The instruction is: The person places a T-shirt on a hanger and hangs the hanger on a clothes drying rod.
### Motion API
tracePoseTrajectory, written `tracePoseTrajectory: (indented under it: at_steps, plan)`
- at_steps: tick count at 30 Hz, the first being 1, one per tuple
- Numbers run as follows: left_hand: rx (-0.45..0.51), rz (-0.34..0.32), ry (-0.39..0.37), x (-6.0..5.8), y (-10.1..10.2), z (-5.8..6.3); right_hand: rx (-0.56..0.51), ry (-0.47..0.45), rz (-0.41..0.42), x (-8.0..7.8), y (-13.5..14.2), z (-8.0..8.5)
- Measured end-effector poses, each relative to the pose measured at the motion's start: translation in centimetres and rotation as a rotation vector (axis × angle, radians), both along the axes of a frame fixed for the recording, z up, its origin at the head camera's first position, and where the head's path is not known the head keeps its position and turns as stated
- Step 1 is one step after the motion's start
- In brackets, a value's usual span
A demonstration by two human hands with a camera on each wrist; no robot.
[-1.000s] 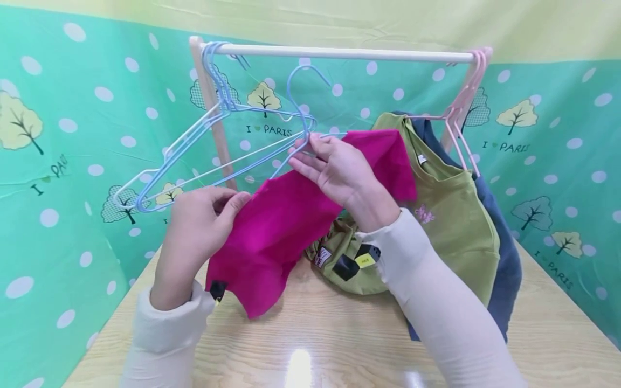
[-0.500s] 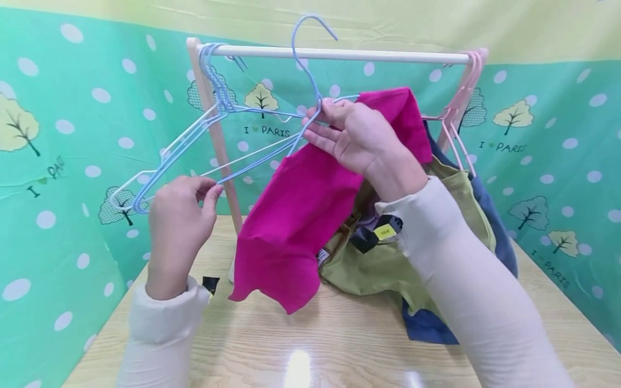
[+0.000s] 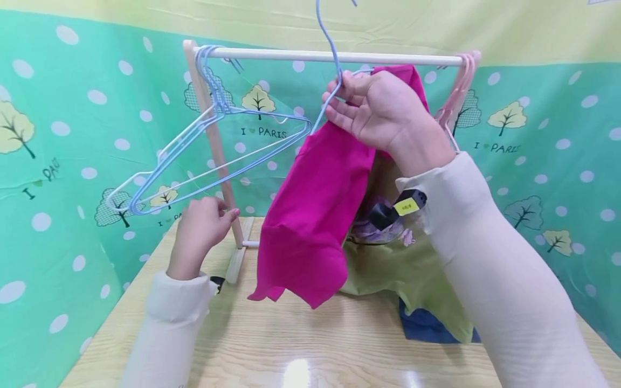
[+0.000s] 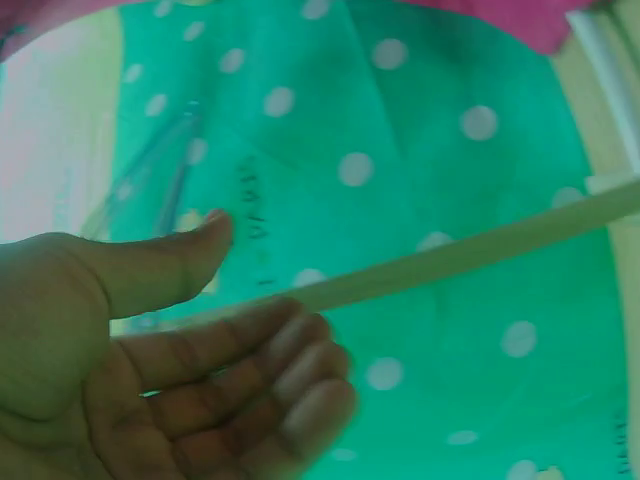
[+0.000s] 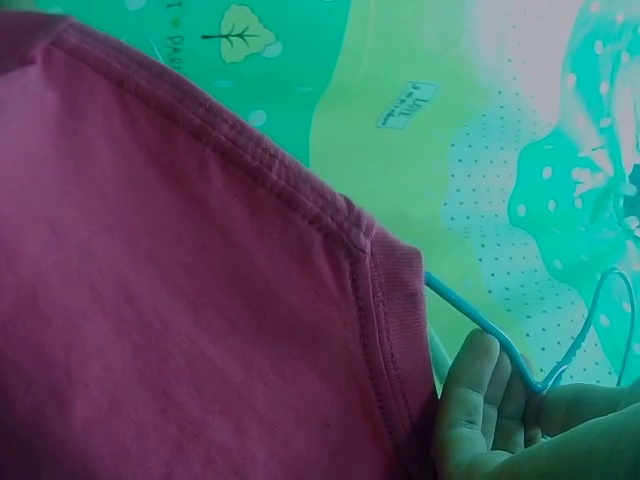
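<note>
My right hand [image 3: 383,110] pinches a blue wire hanger [image 5: 490,325] at the neck, just below its hook. A magenta short-sleeved shirt [image 3: 310,215] hangs on that hanger, tilted, with its lower hem above the table. The hook rises past the rack's bar and its top is cut off in the head view. In the right wrist view, the shirt's ribbed collar and shoulder seam lie beside my fingers. Lower left, my left hand [image 3: 201,231] holds nothing. Its fingers are loosely bent with the thumb apart, as the left wrist view shows.
A rack with a white bar [image 3: 291,55] stands on the wooden table [image 3: 291,345]. Blue and white hangers [image 3: 220,99] hang at its left end, pink ones [image 3: 463,86] at its right. An olive shirt [image 3: 412,275] and navy cloth [image 3: 422,323] are behind my right arm.
My right hand has lifted the hanger and magenta shirt up and to the right. My left hand has left the shirt, moved left, then come slightly down and right.
</note>
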State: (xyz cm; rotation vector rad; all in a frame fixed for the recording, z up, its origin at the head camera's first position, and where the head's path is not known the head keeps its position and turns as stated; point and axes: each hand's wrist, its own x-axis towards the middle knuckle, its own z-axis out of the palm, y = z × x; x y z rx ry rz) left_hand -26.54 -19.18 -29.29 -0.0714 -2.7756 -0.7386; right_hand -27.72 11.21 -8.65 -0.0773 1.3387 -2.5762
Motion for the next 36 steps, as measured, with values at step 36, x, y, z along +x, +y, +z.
tracePoseTrajectory:
  at_steps: [36]
  plan:
    - [0.217,-0.111,0.052,-5.5,-2.4,-5.4,0.440,-0.096,0.021,-3.1,10.6,4.8]
